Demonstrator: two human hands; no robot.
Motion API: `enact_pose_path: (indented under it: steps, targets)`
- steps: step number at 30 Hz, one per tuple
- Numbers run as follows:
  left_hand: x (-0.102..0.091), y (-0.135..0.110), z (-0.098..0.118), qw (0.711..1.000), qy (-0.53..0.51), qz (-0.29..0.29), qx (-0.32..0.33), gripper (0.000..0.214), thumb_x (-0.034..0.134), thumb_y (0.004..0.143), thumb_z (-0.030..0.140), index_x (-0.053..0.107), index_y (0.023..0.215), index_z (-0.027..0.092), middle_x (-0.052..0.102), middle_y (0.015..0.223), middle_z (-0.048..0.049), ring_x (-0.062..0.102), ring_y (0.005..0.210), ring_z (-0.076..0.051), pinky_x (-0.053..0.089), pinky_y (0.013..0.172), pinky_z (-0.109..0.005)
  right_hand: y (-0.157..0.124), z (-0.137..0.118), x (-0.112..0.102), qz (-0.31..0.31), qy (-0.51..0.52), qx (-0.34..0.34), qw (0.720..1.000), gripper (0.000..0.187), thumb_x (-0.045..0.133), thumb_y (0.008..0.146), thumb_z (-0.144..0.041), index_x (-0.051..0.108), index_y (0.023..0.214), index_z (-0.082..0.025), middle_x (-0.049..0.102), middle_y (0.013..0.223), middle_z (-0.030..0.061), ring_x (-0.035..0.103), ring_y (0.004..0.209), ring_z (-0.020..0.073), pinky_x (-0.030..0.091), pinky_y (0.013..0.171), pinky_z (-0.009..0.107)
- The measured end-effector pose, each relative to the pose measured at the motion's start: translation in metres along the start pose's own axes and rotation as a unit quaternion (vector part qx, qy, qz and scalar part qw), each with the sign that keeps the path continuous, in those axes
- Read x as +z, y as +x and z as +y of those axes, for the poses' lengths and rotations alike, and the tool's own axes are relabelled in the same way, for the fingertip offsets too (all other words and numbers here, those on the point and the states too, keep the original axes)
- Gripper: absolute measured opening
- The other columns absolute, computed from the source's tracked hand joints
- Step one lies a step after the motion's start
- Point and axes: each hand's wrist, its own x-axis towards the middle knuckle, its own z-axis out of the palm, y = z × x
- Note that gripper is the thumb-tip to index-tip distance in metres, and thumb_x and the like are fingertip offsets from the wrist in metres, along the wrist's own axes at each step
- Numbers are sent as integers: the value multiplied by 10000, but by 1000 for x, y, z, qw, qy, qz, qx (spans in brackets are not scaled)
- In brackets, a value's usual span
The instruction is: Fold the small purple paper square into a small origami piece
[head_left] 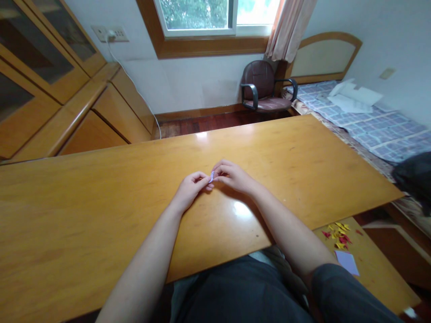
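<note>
- Both hands meet at the middle of the wooden table (101, 215), fingertips pinched on one tiny pale purple paper piece (212, 176).
- Left hand (190, 188) grips it from nine o'clock, fingers curled; right hand (234, 176) grips it from three o'clock.
- Small red and yellow paper bits (338, 233) lie on a lower stool (380, 278) at four o'clock, a purple paper sheet (346, 261) just beside them.
- Brown armchair (264, 85) stands at twelve o'clock, beneath the window (215, 15).
</note>
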Motion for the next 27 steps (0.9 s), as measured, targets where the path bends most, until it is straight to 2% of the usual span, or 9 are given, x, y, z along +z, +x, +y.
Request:
enact_pose_path:
  steps: [14,27]
  targets:
    - [5,-5,7,997,69,-12,41,314,732,769,463,668,802,158,720,731,-47,678,686,-175,530,711,-306,0,-3,-1,-6,-36,10,999,76,601,871,-127,618,805,-162,597,901,40,565,851,160,464,791,300]
    - [4,-2,2,989,137,-8,55,257,661,816,417,625,757,170,686,691,-24,664,639,-156,516,657,-269,0,-5,3,-22,-67,19,997,66,588,872,-114,606,821,-152,577,897,42,555,840,159,458,791,295]
